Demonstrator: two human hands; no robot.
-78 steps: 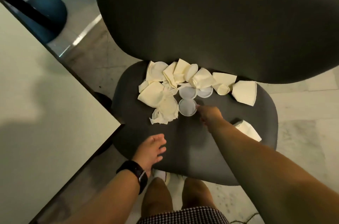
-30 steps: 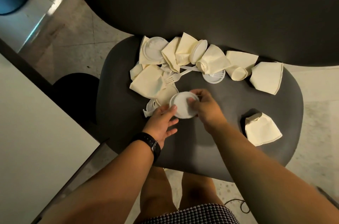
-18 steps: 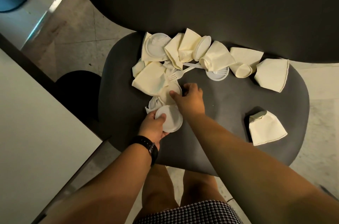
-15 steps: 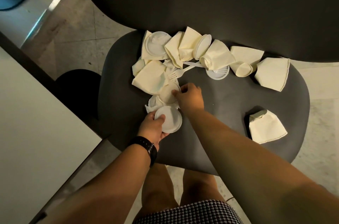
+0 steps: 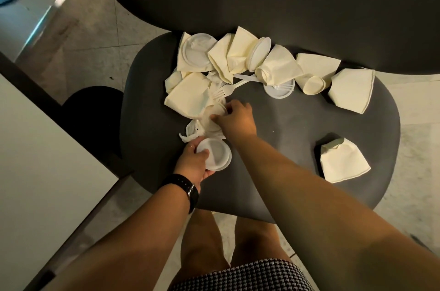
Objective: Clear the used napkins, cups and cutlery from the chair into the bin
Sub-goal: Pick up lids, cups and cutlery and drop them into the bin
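A dark grey chair seat (image 5: 285, 138) carries cream napkins, small white plastic cups and white cutlery. My left hand (image 5: 192, 163) grips a white plastic cup (image 5: 217, 153) near the seat's front left. Just above it, my right hand (image 5: 234, 119) pinches a crumpled napkin with a cup (image 5: 209, 121). A white plastic fork (image 5: 226, 90) lies beyond my right hand. Along the back runs a row of napkins (image 5: 240, 57) and cups (image 5: 197, 51). One folded napkin (image 5: 342, 162) lies alone at the front right. No bin is in view.
The chair's tall dark backrest (image 5: 262, 0) rises behind the pile. A white table (image 5: 40, 148) with a dark edge stands at the left, close to the seat. A black round object (image 5: 92, 109) sits on the tiled floor between them.
My right hand passed the white cup to my left hand, then reached onto the crumpled napkin and cup beside it. My left hand drew the cup slightly toward me.
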